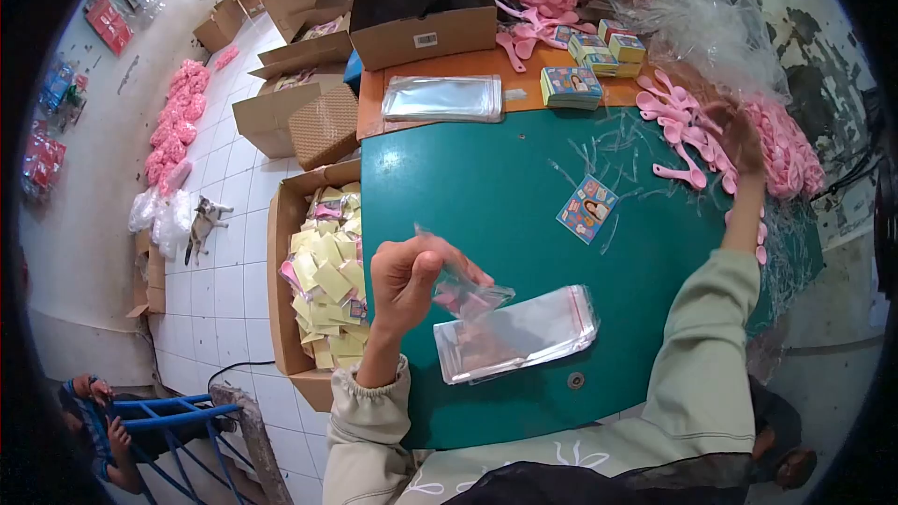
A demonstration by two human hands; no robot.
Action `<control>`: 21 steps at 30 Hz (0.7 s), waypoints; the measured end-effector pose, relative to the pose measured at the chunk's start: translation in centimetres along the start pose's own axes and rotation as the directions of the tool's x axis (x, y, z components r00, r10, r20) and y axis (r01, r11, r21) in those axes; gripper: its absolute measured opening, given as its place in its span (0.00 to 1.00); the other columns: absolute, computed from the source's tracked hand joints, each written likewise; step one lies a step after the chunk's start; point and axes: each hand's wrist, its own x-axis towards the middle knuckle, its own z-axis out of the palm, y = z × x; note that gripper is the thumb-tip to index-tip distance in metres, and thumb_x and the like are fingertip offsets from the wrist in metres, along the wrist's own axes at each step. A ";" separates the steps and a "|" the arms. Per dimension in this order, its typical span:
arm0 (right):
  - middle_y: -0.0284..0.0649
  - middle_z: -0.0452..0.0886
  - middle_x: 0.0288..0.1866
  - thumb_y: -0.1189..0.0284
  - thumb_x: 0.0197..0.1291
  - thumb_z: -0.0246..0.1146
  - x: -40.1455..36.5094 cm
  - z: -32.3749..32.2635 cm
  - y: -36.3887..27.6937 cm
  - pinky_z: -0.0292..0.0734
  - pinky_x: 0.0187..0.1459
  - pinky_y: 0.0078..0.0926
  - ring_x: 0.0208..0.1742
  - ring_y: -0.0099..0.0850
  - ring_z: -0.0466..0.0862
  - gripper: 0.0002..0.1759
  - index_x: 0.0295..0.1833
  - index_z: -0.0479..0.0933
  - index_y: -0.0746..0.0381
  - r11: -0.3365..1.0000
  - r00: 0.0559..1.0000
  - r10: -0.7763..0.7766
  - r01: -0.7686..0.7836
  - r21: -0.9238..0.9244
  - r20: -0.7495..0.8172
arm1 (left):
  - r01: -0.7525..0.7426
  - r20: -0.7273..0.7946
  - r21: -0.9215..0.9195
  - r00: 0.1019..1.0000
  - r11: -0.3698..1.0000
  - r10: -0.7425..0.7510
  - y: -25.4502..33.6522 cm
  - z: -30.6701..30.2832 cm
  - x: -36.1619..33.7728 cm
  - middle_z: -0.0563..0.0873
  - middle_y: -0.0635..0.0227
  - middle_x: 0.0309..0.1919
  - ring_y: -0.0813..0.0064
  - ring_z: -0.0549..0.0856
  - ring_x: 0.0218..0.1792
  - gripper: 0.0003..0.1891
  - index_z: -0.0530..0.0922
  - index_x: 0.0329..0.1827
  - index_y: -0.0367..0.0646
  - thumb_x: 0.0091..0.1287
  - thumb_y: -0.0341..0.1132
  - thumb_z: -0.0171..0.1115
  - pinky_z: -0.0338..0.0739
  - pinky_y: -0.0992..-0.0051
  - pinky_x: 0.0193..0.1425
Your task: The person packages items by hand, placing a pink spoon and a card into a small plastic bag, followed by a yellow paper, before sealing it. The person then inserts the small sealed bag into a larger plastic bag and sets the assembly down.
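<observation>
My left hand (407, 279) pinches a small clear plastic bag (468, 295) and lifts it above a stack of clear bags (519, 332) lying on the green table (486, 187). My right hand (744, 142) is stretched far to the right, its fingers down among a heap of pink plastic pieces (687, 126); what it grips is hidden. A small printed card (587, 209) lies flat on the table between my two hands.
A cardboard box of yellow packets (327, 285) stands left of the table. Small printed boxes (572, 86) and a stack of clear sleeves (443, 98) lie on an orange table behind. Open cartons (426, 5), pink bundles and a cat (204, 223) occupy the tiled floor.
</observation>
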 end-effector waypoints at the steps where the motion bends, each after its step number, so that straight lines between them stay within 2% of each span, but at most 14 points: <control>1: 0.38 0.82 0.40 0.68 0.61 0.57 0.8 0.9 0.0 0.75 0.40 0.29 0.39 0.31 0.81 0.22 0.60 0.67 0.62 0.999 1.000 0.000 0.000 -0.039 0.007 | -0.004 0.013 -0.039 1.000 0.999 0.005 -0.1 0.0 0.1 0.85 0.61 0.24 0.73 0.86 0.26 0.23 0.77 0.28 0.33 0.74 0.43 0.45 0.79 0.78 0.28; 2: 0.38 0.82 0.41 0.68 0.61 0.57 1.3 1.6 0.0 0.76 0.41 0.29 0.40 0.31 0.82 0.24 0.62 0.66 0.62 0.996 1.000 -0.002 0.003 -0.085 0.019 | 0.023 0.033 -0.017 0.999 1.000 -0.022 0.0 0.1 0.2 0.84 0.62 0.23 0.73 0.86 0.25 0.23 0.77 0.28 0.33 0.74 0.43 0.45 0.78 0.79 0.27; 4: 0.37 0.83 0.41 0.67 0.60 0.58 3.4 3.0 0.4 0.76 0.40 0.29 0.39 0.30 0.82 0.25 0.62 0.66 0.62 0.957 1.000 0.016 -0.013 -0.290 0.006 | 0.077 0.067 0.031 0.995 0.997 -0.079 0.2 0.2 0.0 0.83 0.64 0.21 0.75 0.85 0.23 0.22 0.77 0.28 0.34 0.74 0.42 0.45 0.77 0.80 0.25; 7: 0.36 0.83 0.41 0.67 0.58 0.59 6.1 4.6 1.4 0.76 0.40 0.29 0.38 0.29 0.82 0.26 0.62 0.67 0.62 0.819 0.999 0.042 -0.046 -0.572 -0.020 | 0.184 0.152 -0.029 0.972 0.982 -0.178 0.2 -0.1 0.2 0.84 0.64 0.22 0.78 0.84 0.21 0.20 0.76 0.30 0.35 0.74 0.41 0.45 0.75 0.83 0.24; 10: 0.43 0.83 0.41 0.66 0.51 0.65 7.3 5.1 4.4 0.77 0.41 0.32 0.37 0.34 0.82 0.22 0.52 0.75 0.60 0.440 0.948 0.307 -0.061 -0.896 0.086 | 0.393 0.103 0.019 0.914 0.919 -0.393 -0.1 0.1 0.3 0.84 0.64 0.22 0.81 0.82 0.21 0.18 0.75 0.33 0.36 0.75 0.40 0.43 0.73 0.85 0.23; 11: 0.41 0.83 0.39 0.65 0.52 0.65 6.6 5.8 5.3 0.75 0.38 0.30 0.33 0.31 0.82 0.17 0.47 0.77 0.62 0.202 0.898 0.378 0.157 -0.967 0.225 | 0.426 0.083 0.007 0.901 0.905 -0.425 -0.3 0.1 0.3 0.84 0.64 0.22 0.81 0.82 0.21 0.17 0.75 0.34 0.36 0.75 0.39 0.43 0.73 0.85 0.24; 12: 0.39 0.83 0.37 0.65 0.53 0.65 5.1 7.9 5.8 0.74 0.35 0.27 0.29 0.29 0.81 0.14 0.41 0.79 0.64 -0.033 0.815 0.479 0.386 -0.922 0.325 | 0.458 0.064 -0.008 0.887 0.889 -0.457 -0.6 0.2 0.3 0.83 0.64 0.22 0.82 0.82 0.21 0.17 0.75 0.35 0.36 0.75 0.39 0.42 0.73 0.85 0.24; 13: 0.41 0.83 0.37 0.65 0.49 0.67 3.6 10.4 5.7 0.75 0.36 0.31 0.32 0.33 0.82 0.15 0.38 0.80 0.64 0.229 0.818 0.471 0.249 -0.941 0.331 | 0.490 0.044 -0.025 0.871 0.872 -0.488 -0.8 0.2 0.3 0.83 0.64 0.22 0.83 0.82 0.22 0.16 0.74 0.36 0.36 0.75 0.38 0.42 0.72 0.86 0.24; 14: 0.44 0.83 0.36 0.64 0.45 0.70 1.9 12.6 5.4 0.75 0.36 0.34 0.35 0.38 0.83 0.15 0.35 0.80 0.64 0.471 0.820 0.464 0.092 -0.878 0.334 | 0.486 0.046 -0.009 0.873 0.874 -0.485 -0.9 0.2 0.3 0.83 0.64 0.22 0.82 0.82 0.22 0.16 0.74 0.36 0.37 0.75 0.38 0.42 0.72 0.86 0.24; 16: 0.47 0.81 0.36 0.66 0.44 0.71 -0.8 14.9 5.6 0.75 0.39 0.38 0.38 0.42 0.82 0.19 0.39 0.78 0.65 0.340 0.818 0.434 0.241 -0.909 0.379 | 0.481 0.048 0.028 0.875 0.876 -0.482 -1.0 0.0 0.4 0.83 0.63 0.21 0.82 0.83 0.23 0.16 0.74 0.37 0.37 0.75 0.38 0.41 0.72 0.86 0.24; 19: 0.51 0.80 0.38 0.67 0.40 0.73 -4.1 16.6 6.8 0.74 0.42 0.39 0.42 0.44 0.81 0.25 0.43 0.73 0.68 0.110 0.922 0.258 0.269 -0.957 0.289 | 0.483 0.030 0.090 0.873 0.871 -0.487 -1.3 0.0 0.4 0.84 0.64 0.22 0.81 0.83 0.23 0.16 0.74 0.37 0.37 0.75 0.38 0.41 0.72 0.86 0.24; 20: 0.54 0.79 0.40 0.69 0.37 0.75 -4.6 16.4 7.8 0.73 0.44 0.38 0.45 0.46 0.80 0.30 0.45 0.69 0.70 0.186 0.930 0.290 0.178 -0.966 0.227 | 0.479 0.036 0.075 0.875 0.874 -0.483 -1.4 0.0 0.5 0.84 0.64 0.22 0.81 0.83 0.24 0.16 0.74 0.37 0.37 0.75 0.39 0.41 0.73 0.85 0.25; 21: 0.53 0.79 0.39 0.70 0.38 0.74 -4.4 16.2 7.7 0.73 0.44 0.39 0.44 0.46 0.80 0.28 0.45 0.69 0.69 0.252 0.927 0.318 0.121 -0.960 0.200 | 0.476 0.040 0.059 0.877 0.877 -0.479 -1.5 0.2 0.5 0.84 0.63 0.22 0.80 0.83 0.24 0.16 0.74 0.38 0.37 0.75 0.39 0.41 0.73 0.85 0.26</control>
